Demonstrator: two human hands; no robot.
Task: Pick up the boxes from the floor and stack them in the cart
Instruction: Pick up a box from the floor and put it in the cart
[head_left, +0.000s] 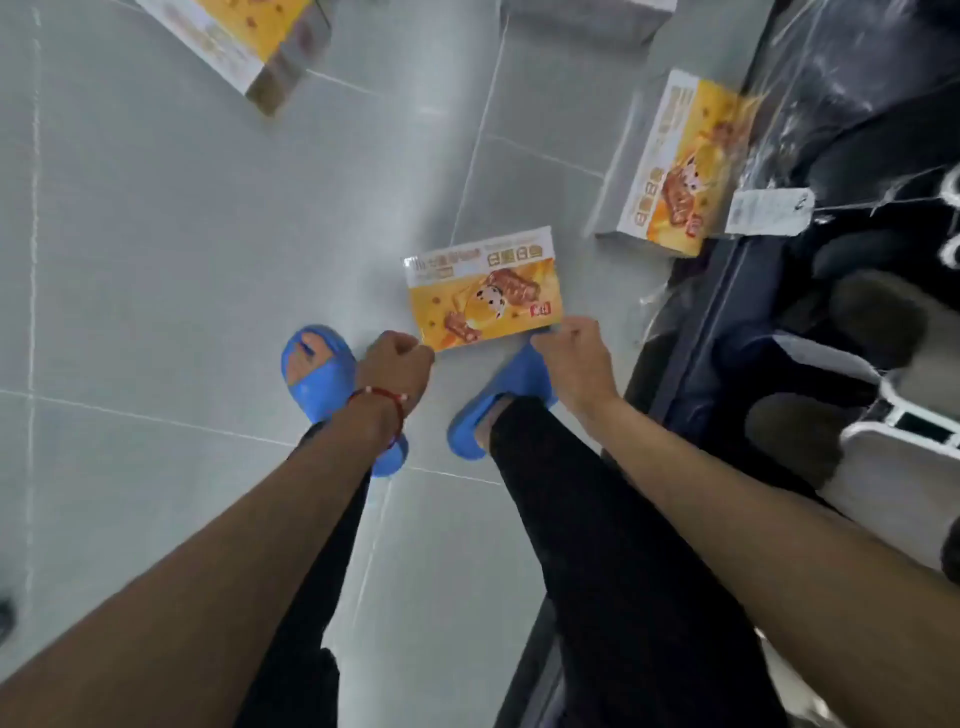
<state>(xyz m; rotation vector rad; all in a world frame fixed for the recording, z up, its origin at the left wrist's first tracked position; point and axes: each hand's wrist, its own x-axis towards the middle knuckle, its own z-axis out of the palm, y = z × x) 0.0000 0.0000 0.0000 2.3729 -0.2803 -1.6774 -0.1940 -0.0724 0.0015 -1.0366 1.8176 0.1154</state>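
Where the person stands: grey tiled floor, crossed by pale grout lines.
Right edge: dark plastic-wrapped goods, with white frame pieces nearer the camera; whether this is the cart cannot be told.
Legs: black trousers, feet in blue slippers.
Far box: orange and white, lying on the floor at top left, cut by the picture edge, well apart from both hands.
Side box: same print, lying on the floor just beside the wrapped goods.
Held box: same print, printed face up, between the two hands, just ahead of the slippers; whether it is clear of the floor cannot be told.
Left hand: fingers curled, clamped on the near left corner of the held box.
Right hand: fingers pinching the near right corner of the held box.
Left wrist: red bracelet.
Tag: white, lying on the wrapped goods.
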